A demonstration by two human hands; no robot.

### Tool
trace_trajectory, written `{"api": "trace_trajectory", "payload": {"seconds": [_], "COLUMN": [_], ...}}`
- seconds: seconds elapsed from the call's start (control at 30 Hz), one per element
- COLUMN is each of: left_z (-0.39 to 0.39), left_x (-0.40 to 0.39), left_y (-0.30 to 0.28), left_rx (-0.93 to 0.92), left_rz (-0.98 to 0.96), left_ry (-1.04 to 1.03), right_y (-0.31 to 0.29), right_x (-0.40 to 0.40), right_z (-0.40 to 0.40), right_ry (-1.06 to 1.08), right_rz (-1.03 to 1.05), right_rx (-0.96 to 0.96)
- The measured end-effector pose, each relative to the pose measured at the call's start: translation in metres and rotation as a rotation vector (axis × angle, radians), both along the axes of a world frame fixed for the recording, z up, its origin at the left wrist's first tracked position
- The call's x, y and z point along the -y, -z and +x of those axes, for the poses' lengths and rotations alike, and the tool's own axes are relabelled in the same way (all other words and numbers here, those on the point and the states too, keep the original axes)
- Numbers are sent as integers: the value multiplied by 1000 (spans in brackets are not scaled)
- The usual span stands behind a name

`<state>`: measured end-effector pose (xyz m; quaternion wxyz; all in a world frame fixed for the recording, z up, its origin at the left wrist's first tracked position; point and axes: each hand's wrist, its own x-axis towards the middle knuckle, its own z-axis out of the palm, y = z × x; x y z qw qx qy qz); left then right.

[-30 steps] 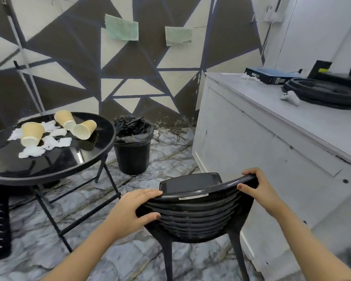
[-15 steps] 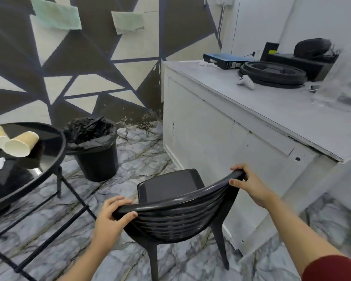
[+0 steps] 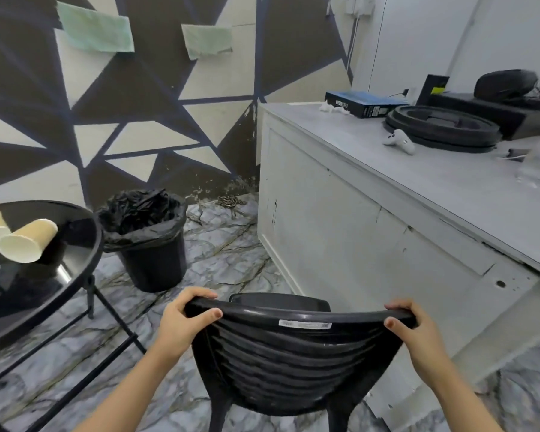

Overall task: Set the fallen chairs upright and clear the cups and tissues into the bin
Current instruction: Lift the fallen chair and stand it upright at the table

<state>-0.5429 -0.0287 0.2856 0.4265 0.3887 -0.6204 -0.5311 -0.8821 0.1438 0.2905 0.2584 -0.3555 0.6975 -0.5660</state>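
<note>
Black chair (image 3: pixel 290 360) upright on the marble floor, just right of the round table (image 3: pixel 75 275). Left hand (image 3: pixel 181 322) and right hand (image 3: pixel 413 330) both clamped on the chair's top rail, at opposite ends. Two paper cups (image 3: pixel 25 240) lying tipped on the table; lined bin (image 3: pixel 150 244) just behind the table.

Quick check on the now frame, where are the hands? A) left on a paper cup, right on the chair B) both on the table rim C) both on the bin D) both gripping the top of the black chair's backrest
D: the left hand and right hand each curl over an end of the top rail of the black chair, which stands upright; the paper cups lie untouched on the table.
</note>
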Motion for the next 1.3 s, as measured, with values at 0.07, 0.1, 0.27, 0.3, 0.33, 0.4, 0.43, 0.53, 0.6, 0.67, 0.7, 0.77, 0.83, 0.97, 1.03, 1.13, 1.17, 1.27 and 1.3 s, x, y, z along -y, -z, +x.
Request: {"api": "trace_trajectory", "payload": {"seconds": [0.07,0.1,0.27,0.3,0.33,0.4,0.43,0.53,0.6,0.67,0.7,0.77,0.83,0.97,1.03,1.13,1.17,1.27,1.3], "left_z": [-1,-3,-10,-10,-10,-8,-5,6,15,25,31,46,64,99,110,124,127,137,140], "left_x": [15,23,64,71,77,86,88,90,87,78,72,57,40,-8,-30,-62,-71,-97,-106], "left_y": [-2,-4,-14,-16,-18,-17,-17,-20,-23,-30,-35,-42,-43,-40,-40,-36,-33,-24,-20], "left_rx": [-15,-17,-44,-51,-52,-42,-41,-68,-80,-95,-108,-118,-89,-32,-1,22,41,103,107], "left_rz": [-3,-10,-58,-67,-79,-104,-112,-115,-106,-115,-122,-134,-169,-183,-210,-202,-185,-117,-98], "left_ry": [-6,-11,-45,-61,-81,-133,-160,-271,-357,-467,-523,-625,-727,-885,-949,-1037,-1055,-1103,-1121], "right_y": [-8,-11,-26,-29,-33,-39,-42,-51,-57,-62,-63,-63,-60,-47,-42,-33,-29,-13,-10], "right_x": [16,24,64,72,80,95,103,132,157,182,194,215,233,256,259,260,259,255,253], "right_z": [2,2,7,8,10,12,12,12,12,19,24,38,54,86,104,128,135,151,158], "right_ry": [14,27,70,74,77,57,38,-13,-83,-167,-211,-305,-416,-617,-716,-836,-863,-958,-997], "right_rz": [-24,-37,-125,-137,-152,-175,-179,-186,-197,-218,-226,-226,-222,-196,-169,-140,-129,-82,-71], "right_rx": [3,11,57,53,51,47,41,38,49,63,64,63,72,62,62,79,80,117,127]}}
